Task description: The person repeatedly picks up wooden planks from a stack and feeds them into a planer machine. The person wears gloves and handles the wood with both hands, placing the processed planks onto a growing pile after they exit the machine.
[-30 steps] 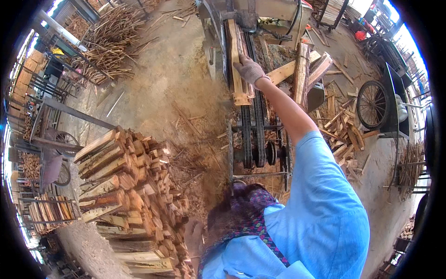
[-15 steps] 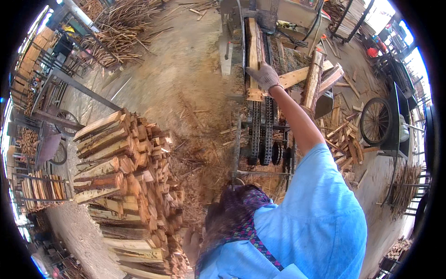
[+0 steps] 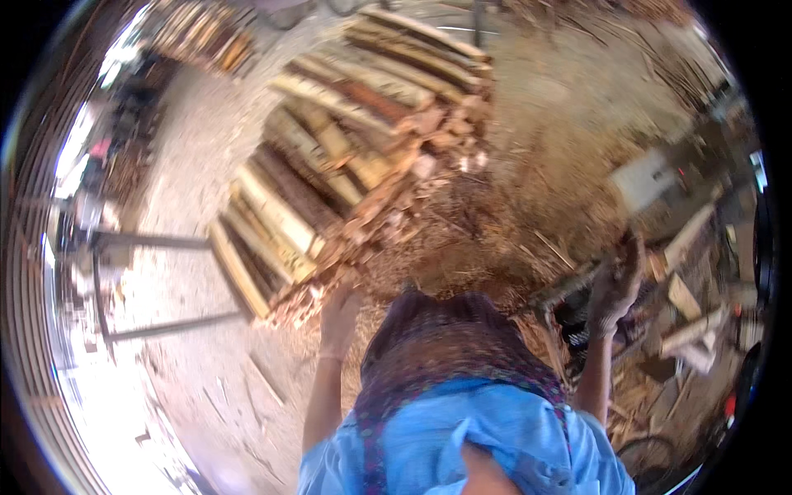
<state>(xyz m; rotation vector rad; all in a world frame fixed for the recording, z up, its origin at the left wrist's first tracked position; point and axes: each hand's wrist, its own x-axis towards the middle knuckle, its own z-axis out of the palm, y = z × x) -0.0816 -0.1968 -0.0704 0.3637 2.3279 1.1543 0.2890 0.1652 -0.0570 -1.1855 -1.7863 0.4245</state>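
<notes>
My left hand (image 3: 339, 319) hangs low beside the near end of a stack of split firewood (image 3: 330, 173). Its fingers look stretched, and nothing shows in them. On the right, my gloved right hand (image 3: 609, 304) is over the dark chain part of a machine (image 3: 575, 318). A brown piece of wood (image 3: 632, 252) seems to stick out beyond its fingers, though motion smears the grip. Farther right, a pale split log (image 3: 690, 237) lies along the machine.
Wood chips and bark litter the floor (image 3: 462, 247) between stack and machine. Loose split pieces (image 3: 693, 334) lie right of the machine. A metal frame (image 3: 173, 326) borders the stack on the left. Another woodpile (image 3: 202, 37) stands at the far left.
My view has swung left from the machine toward the stack. My right hand has drawn back from the log on the machine, and my left hand now shows more fully.
</notes>
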